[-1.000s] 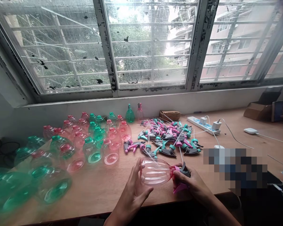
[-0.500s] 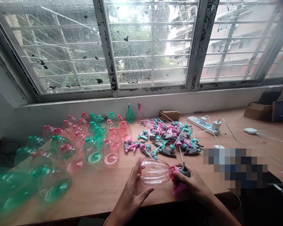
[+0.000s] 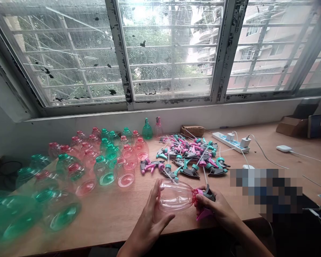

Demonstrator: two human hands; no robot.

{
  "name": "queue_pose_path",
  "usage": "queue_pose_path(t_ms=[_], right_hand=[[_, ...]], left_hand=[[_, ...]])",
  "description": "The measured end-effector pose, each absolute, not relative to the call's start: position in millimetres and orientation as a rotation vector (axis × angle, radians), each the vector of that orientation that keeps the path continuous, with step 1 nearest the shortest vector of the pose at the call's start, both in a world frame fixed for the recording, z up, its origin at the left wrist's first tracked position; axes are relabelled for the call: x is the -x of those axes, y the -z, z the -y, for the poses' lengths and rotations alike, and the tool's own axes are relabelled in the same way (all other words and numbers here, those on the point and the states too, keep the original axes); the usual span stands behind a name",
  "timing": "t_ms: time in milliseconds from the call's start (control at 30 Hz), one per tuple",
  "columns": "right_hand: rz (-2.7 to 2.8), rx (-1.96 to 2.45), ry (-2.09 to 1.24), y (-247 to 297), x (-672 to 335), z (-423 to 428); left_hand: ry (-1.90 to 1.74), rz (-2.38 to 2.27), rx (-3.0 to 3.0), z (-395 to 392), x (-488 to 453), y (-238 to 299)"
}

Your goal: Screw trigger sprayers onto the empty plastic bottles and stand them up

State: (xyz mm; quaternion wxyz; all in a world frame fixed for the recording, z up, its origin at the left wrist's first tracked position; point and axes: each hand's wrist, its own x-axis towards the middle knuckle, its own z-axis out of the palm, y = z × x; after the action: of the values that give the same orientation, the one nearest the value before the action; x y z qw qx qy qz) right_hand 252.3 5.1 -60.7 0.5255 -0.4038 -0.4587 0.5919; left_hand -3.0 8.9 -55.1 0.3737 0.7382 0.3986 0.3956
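A clear pink plastic bottle (image 3: 175, 194) lies on its side just above the wooden table's (image 3: 117, 210) front edge. My left hand (image 3: 152, 217) wraps round its base end, fingers curled under it. My right hand (image 3: 216, 208) is closed round a pink and grey trigger sprayer head (image 3: 204, 201) seated at the bottle's neck. Its dip tube runs inside the bottle.
Several empty pink and green bottles (image 3: 104, 160) stand at the left. A heap of loose sprayer heads (image 3: 192, 155) lies behind my hands. A white power strip (image 3: 231, 141) with cables sits at the right, a cardboard box (image 3: 291, 125) at the far right, a blurred patch (image 3: 267, 191) near the front.
Almost nothing: my hands shifted very slightly on the bottle and the sprayer head, which stay in the same place.
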Motion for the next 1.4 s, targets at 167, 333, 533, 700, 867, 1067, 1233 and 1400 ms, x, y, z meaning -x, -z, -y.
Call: queue_pose_path(t_ms=[167, 333, 533, 700, 867, 1067, 1233, 1400], right_hand=[[1.102, 0.965, -1.413, 61.4, -252.7, -5.3], [1.120, 0.944, -1.386, 64.8, -253.1, -7.2], [1.120, 0.956, -1.415, 58.7, -251.9, -4.9], [1.115, 0.965, -1.401, 57.9, -251.5, -5.0], [1.120, 0.953, -1.385, 62.2, -253.1, -6.3], [1.151, 0.951, -1.387, 61.8, -253.0, -6.0], [1.173, 0.967, -1.368, 61.3, -253.0, -5.2], [1.193, 0.972, -1.369, 63.0, -254.1, -5.9]], left_hand=[[-1.004, -1.005, -1.778, -8.0, 1.1, 46.2], [-1.016, -1.020, -1.868, -11.7, 3.2, 55.1], [-1.005, -1.035, -1.848, -8.8, 3.0, 52.5], [-1.007, -1.065, -1.840, -7.6, 1.7, 45.1], [-1.047, -1.067, -1.890, -9.8, 1.1, 51.3], [-1.014, -1.059, -1.831, -9.2, 0.9, 50.2], [-1.007, -1.104, -1.917, -10.1, 2.1, 47.7], [-1.062, -1.029, -1.903, -12.3, 2.2, 55.4]])
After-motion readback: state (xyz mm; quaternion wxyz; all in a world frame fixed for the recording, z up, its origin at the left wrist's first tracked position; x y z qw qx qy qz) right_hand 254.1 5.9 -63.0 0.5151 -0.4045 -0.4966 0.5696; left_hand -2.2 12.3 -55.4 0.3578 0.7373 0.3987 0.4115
